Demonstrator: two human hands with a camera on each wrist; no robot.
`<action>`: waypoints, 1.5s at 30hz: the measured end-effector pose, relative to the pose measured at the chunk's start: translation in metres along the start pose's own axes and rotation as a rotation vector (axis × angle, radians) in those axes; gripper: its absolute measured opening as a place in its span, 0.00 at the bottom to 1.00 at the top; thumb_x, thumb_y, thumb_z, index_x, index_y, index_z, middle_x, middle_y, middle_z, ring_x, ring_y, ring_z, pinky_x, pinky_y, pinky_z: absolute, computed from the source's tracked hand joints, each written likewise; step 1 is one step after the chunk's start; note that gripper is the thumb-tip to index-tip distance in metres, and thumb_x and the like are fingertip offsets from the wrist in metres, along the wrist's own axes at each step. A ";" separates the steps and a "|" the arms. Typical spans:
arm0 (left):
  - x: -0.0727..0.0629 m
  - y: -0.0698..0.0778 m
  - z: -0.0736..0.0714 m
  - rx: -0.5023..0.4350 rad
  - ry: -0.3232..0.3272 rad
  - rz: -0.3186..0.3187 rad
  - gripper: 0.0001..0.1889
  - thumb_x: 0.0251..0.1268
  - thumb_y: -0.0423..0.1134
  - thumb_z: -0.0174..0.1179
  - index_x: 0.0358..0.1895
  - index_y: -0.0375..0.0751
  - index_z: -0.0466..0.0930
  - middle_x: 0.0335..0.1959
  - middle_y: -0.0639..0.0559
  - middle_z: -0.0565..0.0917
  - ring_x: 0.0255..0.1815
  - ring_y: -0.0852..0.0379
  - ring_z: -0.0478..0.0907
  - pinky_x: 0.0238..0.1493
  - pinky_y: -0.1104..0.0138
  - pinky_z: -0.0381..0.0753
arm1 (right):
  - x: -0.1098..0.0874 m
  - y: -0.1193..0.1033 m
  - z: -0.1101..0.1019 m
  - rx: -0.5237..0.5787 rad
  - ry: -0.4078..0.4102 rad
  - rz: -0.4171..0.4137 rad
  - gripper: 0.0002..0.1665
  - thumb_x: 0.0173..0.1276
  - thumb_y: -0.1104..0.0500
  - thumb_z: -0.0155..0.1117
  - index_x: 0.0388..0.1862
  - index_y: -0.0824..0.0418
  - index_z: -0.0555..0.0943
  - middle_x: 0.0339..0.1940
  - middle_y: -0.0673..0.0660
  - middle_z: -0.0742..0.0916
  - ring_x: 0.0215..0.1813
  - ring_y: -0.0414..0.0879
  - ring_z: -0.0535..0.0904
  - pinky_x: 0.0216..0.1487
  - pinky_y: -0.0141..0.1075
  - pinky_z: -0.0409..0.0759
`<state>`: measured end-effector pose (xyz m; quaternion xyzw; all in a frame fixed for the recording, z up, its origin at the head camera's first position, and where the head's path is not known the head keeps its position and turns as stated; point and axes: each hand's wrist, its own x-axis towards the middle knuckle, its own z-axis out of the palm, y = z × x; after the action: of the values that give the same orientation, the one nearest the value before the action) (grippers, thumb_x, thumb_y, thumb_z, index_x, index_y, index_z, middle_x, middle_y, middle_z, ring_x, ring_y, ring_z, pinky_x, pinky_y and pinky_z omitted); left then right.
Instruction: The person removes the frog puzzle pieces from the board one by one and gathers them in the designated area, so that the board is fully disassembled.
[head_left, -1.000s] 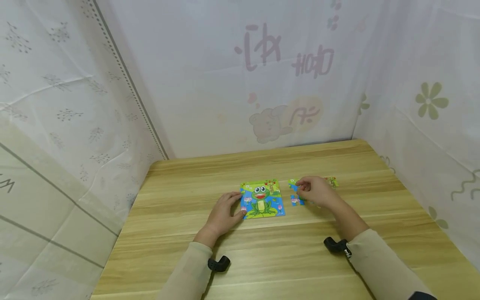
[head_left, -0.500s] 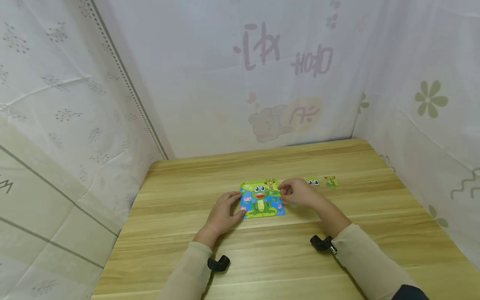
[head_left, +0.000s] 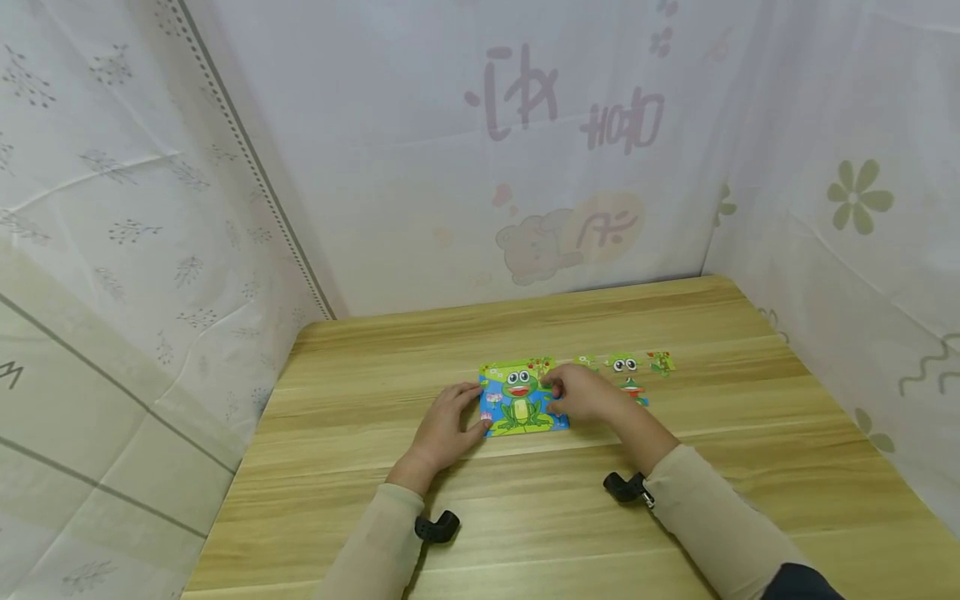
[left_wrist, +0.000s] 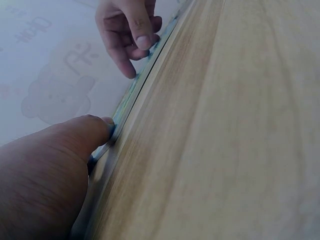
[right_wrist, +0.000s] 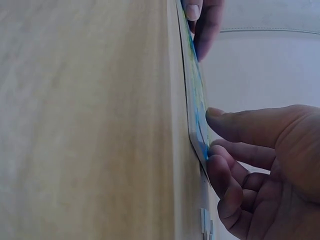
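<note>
A square frog picture board (head_left: 519, 408), green and blue, lies flat on the table. My left hand (head_left: 444, 429) rests at its left side, fingers at the upper part of that edge and thumb at the lower left corner. My right hand (head_left: 588, 393) is at the board's right edge, its fingertips overlapping the picture. In the right wrist view, the right thumb (right_wrist: 220, 120) and index finger stand apart at the board's near corner, with no piece showing between them. Behind the right hand lie a puzzle piece with frog eyes (head_left: 625, 364) and a red-mouth piece (head_left: 633, 390).
A tree piece (head_left: 661, 363) lies at the far right of the loose pieces, and a green piece with a white flower (head_left: 583, 362) shows just beyond my right hand. The wooden table (head_left: 375, 358) ends at a white printed curtain (head_left: 420, 200).
My right hand has moved left from the loose pieces to the board's right edge, uncovering the eye, mouth and tree pieces. The left hand and board have stayed put.
</note>
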<state>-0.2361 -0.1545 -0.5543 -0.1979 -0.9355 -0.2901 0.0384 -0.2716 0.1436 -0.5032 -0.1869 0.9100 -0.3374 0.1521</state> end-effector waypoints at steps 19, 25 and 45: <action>0.000 -0.002 0.001 0.006 0.013 0.019 0.32 0.71 0.52 0.69 0.73 0.42 0.76 0.74 0.54 0.73 0.77 0.51 0.65 0.78 0.55 0.64 | 0.009 0.002 0.003 -0.014 0.049 0.067 0.29 0.63 0.60 0.81 0.61 0.61 0.81 0.37 0.55 0.78 0.38 0.48 0.73 0.41 0.42 0.74; 0.000 0.000 0.000 0.009 0.004 0.012 0.32 0.71 0.52 0.69 0.73 0.42 0.76 0.74 0.54 0.73 0.77 0.51 0.65 0.78 0.56 0.63 | 0.010 0.002 0.002 -0.021 0.069 0.042 0.29 0.61 0.61 0.83 0.58 0.59 0.80 0.41 0.55 0.78 0.41 0.49 0.74 0.43 0.43 0.76; 0.001 0.000 0.000 0.018 -0.014 -0.006 0.33 0.71 0.52 0.69 0.75 0.44 0.74 0.75 0.54 0.72 0.78 0.51 0.64 0.79 0.56 0.62 | 0.015 0.005 -0.001 0.034 0.148 0.069 0.11 0.69 0.66 0.72 0.47 0.56 0.85 0.32 0.54 0.82 0.32 0.48 0.76 0.34 0.39 0.76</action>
<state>-0.2373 -0.1540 -0.5537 -0.1967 -0.9390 -0.2803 0.0325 -0.2861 0.1415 -0.5085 -0.1276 0.9188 -0.3601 0.0989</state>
